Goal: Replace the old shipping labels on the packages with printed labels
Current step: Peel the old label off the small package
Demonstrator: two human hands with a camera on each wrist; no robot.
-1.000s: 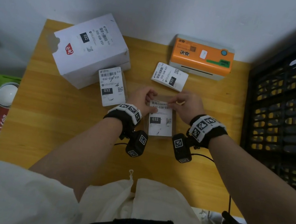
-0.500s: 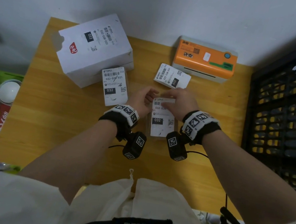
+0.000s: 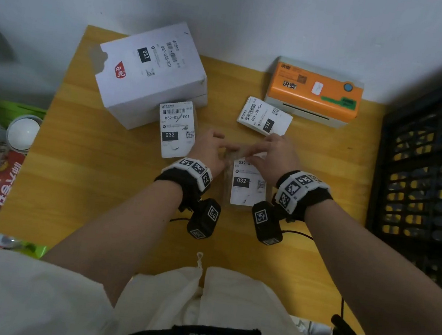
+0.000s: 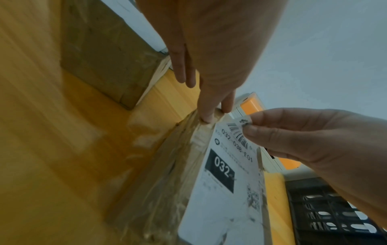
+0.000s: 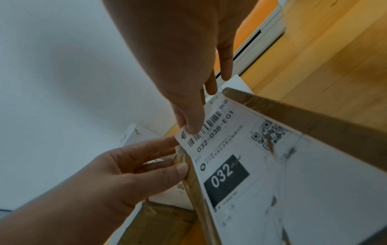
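A small brown taped package (image 3: 225,187) lies on the table in front of me, with a white "032" label (image 3: 242,192) on top. My left hand (image 3: 225,148) pinches the package's far left corner (image 4: 206,119). My right hand (image 3: 252,154) pinches the label's far left corner (image 5: 183,133) between thumb and finger, and that corner stands a little off the tape. Both wrist views show the label (image 4: 220,199) (image 5: 272,182), with the left hand (image 5: 180,159) and right hand (image 4: 246,125) almost touching.
A large white box (image 3: 153,74) and a second labelled small package (image 3: 175,129) sit to the left. A third small package (image 3: 264,117) lies before the orange label printer (image 3: 314,91). A black crate (image 3: 426,180) stands right of the wooden table (image 3: 86,177).
My right hand's fingers have slid left along the label's far edge to its corner and now cover the barcode. The left hand stays at the package's corner.
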